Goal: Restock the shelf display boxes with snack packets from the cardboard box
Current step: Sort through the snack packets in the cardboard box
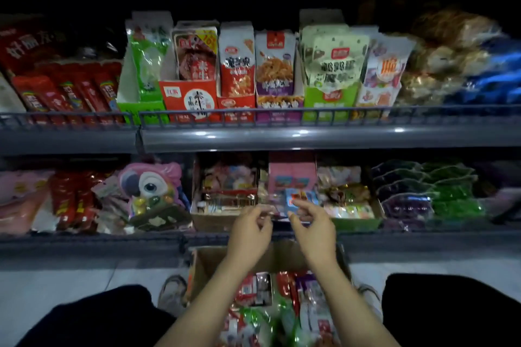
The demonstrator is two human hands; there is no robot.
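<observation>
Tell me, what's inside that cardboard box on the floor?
The cardboard box holds loose snack packets, mostly red, some green and purple. Both forearms cross over it, hiding part of the pile, and the bottom of the box cannot be seen.

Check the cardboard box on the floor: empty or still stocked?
Still stocked: the cardboard box holds many snack packets, piled between the forearms.

The cardboard box [210,258] sits on the floor [84,276] between my knees, packets [253,290] inside it. Before it stand two shelves: display boxes [191,98] in a row on the upper shelf [310,136], my hands [279,222] side by side at the lower shelf [84,238].
</observation>
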